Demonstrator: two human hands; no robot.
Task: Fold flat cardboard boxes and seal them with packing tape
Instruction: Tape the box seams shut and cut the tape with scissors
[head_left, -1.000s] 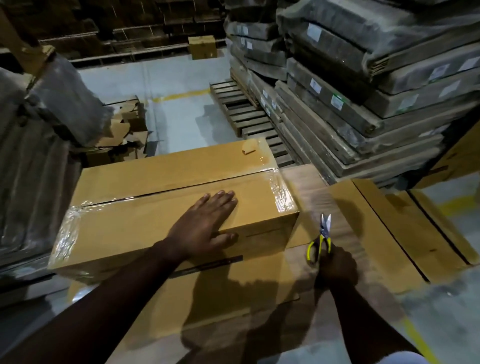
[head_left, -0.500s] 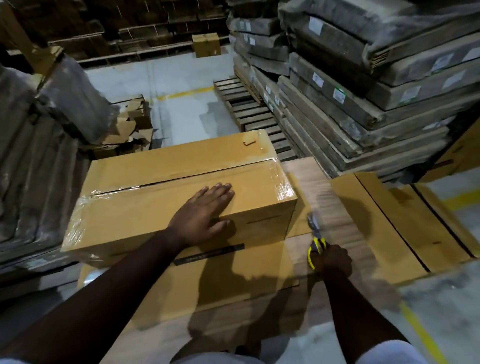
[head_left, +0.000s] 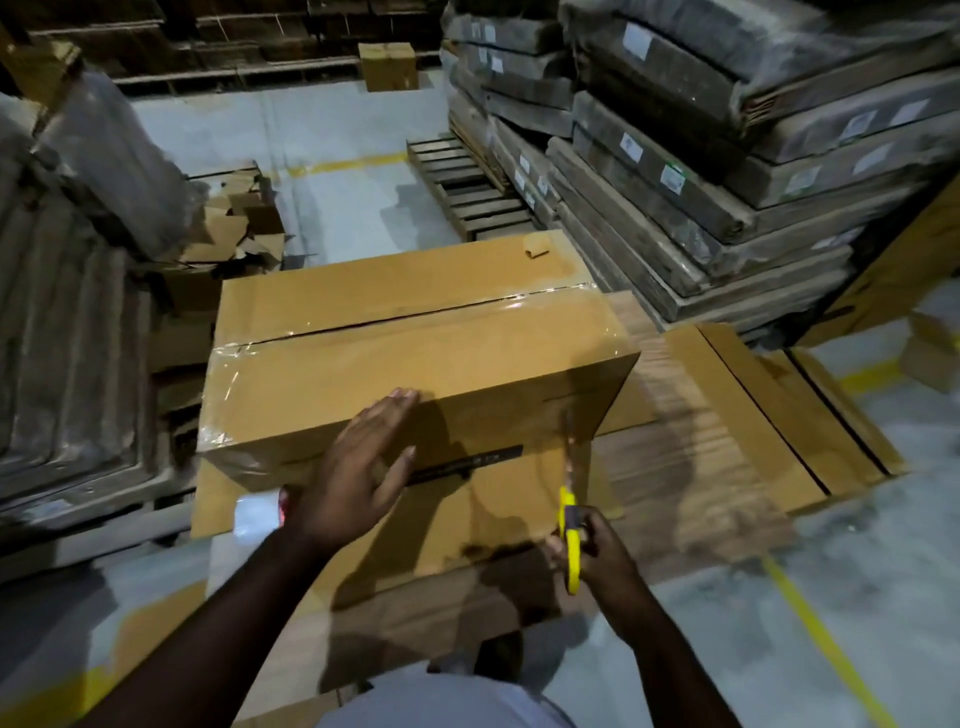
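A long brown cardboard box (head_left: 395, 358) stands assembled in front of me, with clear packing tape over its top seam and both ends. My left hand (head_left: 358, 467) has straight fingers that reach the box's near top edge. My right hand (head_left: 592, 551) grips yellow-handled scissors (head_left: 570, 525), blades pointing up at the box's near right side. A roll of clear tape (head_left: 257, 514) lies just left of my left wrist. Flat cardboard sheets (head_left: 753, 410) lie under and to the right of the box.
Stacked wrapped flat packs (head_left: 727, 156) fill the right side on a wooden pallet (head_left: 462, 187). Wrapped bundles (head_left: 67, 291) and scrap cardboard (head_left: 228, 234) stand at the left. A small box (head_left: 388, 65) sits far back. A torn cardboard scrap (head_left: 535, 244) lies on the box top.
My left hand has slid back from the middle of the box top to its near edge. My right hand has brought the scissors closer to the box side. The view has shifted downward.
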